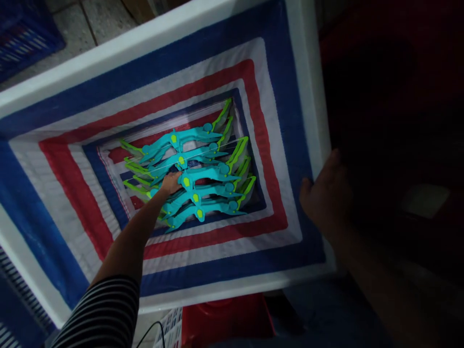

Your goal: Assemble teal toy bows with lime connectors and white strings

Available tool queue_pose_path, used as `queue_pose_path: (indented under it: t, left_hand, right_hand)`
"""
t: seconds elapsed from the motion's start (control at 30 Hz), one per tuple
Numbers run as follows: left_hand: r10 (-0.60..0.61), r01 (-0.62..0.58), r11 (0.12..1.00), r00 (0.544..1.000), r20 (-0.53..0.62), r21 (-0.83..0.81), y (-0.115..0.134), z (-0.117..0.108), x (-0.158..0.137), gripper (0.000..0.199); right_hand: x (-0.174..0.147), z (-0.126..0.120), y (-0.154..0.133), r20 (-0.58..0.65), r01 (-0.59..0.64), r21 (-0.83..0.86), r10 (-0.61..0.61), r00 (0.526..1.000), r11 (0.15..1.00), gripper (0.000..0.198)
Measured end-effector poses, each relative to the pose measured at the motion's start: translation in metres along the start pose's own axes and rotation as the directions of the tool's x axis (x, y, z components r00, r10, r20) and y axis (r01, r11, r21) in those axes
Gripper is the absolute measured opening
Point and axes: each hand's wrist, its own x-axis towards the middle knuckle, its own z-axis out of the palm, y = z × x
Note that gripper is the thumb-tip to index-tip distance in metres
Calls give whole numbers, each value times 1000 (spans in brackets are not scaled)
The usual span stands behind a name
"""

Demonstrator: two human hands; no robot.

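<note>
Deep inside a large red, white and blue striped bin (268, 159) lies a row of several teal toy bows (208, 173) with lime-green tips, their thin white strings partly visible. My left hand (171, 183) reaches down into the bin, its fingers closed at the middle of one bow in the row; the fingertips are partly hidden behind it. At the right side, my right hand (328, 195) grips the bin's pale rim (314, 87), thumb on the inner side and the other fingers over the edge, in deep shadow.
A blue plastic crate (29, 36) stands on the tiled floor at upper left, with another blue slatted crate (18, 299) at lower left. Below the bin are a red plastic object (226, 319), a white basket (170, 328) and a black cable (154, 326). The right side is very dark.
</note>
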Motion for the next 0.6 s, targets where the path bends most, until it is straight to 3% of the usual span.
queue_pose_path:
  t: [0.23,0.33,0.47,0.6]
  left_hand:
    - [-144,143,985,990,4,93,29,0,13,64]
    - [-200,201,979,979,-25,22,39,-1,5,69]
    - [-255,239,962,960,-118,-134,66,-10,-28,62]
    - [-229,202,967,956,-184,-153,122,-6,-87,49]
  right_hand:
    - [-1,1,-1,-10,0,37,1,1000,999,73]
    - [-4,0,0,-28,10,60,-9,1000,998,71]
    - [-1,-3,-1,20,-17,141,14,1000,990,65]
    - [0,-22,-12,60,20,375,-46,997,927,64]
